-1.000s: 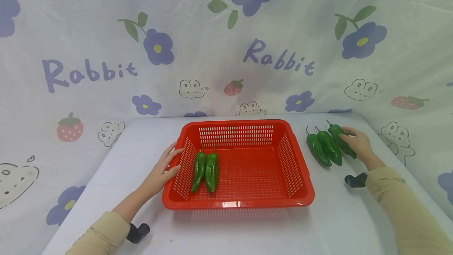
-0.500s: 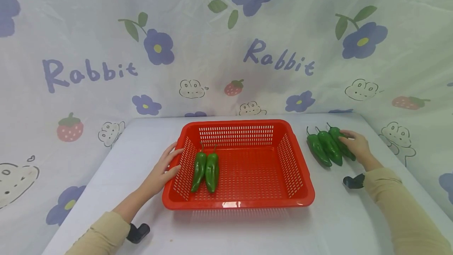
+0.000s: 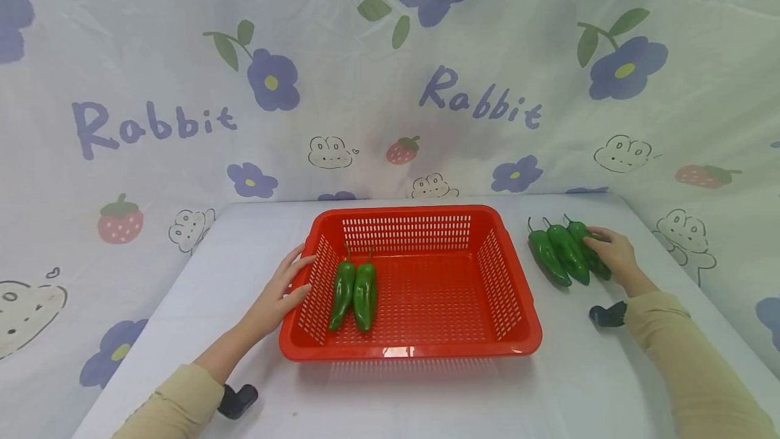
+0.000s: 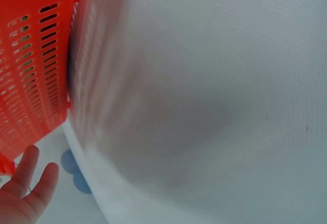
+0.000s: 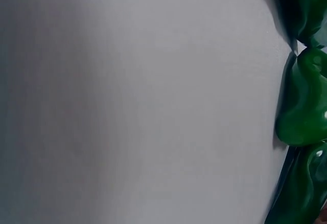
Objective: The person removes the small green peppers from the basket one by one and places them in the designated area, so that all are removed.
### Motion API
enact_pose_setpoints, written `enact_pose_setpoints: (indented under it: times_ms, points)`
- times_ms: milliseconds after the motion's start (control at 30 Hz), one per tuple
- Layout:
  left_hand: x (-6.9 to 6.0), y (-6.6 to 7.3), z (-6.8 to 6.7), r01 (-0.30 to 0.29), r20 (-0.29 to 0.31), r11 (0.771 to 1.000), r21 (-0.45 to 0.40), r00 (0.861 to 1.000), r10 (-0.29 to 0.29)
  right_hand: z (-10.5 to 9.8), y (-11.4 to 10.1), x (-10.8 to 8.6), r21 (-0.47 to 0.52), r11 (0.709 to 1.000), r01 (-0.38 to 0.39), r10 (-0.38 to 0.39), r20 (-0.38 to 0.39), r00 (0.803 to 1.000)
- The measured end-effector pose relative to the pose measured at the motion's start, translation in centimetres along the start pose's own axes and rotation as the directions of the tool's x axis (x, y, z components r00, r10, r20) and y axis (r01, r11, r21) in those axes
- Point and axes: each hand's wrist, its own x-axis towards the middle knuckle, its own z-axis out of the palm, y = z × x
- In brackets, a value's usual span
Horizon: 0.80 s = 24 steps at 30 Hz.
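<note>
Two green peppers lie side by side in the left part of a red basket [image 3: 411,352]: the left pepper [image 3: 343,295] and the right pepper [image 3: 365,297]. My left hand [image 3: 275,298] rests on the basket's left rim, fingers spread over it. In the left wrist view some fingers [image 4: 31,183] show beside the basket wall [image 4: 36,55]. On the table, three more peppers lie close together: an outer left one [image 3: 548,259], a middle one [image 3: 568,253] and the rightmost pepper [image 3: 579,230], which my right hand [image 3: 617,259] grips from its right side. Three pepper ends, one the middle pepper [image 5: 304,101], fill the right wrist view's right edge.
The white table [image 3: 402,402] runs back to a patterned cloth [image 3: 365,87] with flowers and rabbits. The basket stands mid-table, left of the three loose peppers. Dark devices [image 3: 237,401] sit at both wrists.
My right hand has moved slightly left, and the rightmost pepper has shifted a little toward the table's front, closer to the middle pepper. The left hand and basket have stayed put.
</note>
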Motion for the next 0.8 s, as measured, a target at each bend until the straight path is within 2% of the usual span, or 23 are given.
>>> enact_pose_setpoints:
  times_ms: [467, 800]
  points:
    - [0.0, 0.07, -0.06, 0.006, 0.008, 1.0, -0.008, 1.0, -0.006, 0.2, 0.28, 0.06, 0.021, 1.0, -0.006, 0.007, -0.005, 1.0]
    - [0.0, 0.2, -0.03, 0.007, 0.011, 1.0, -0.012, 1.0, -0.007, 0.29, 0.3, 0.22, 0.043, 0.998, -0.038, 0.038, -0.001, 0.999]
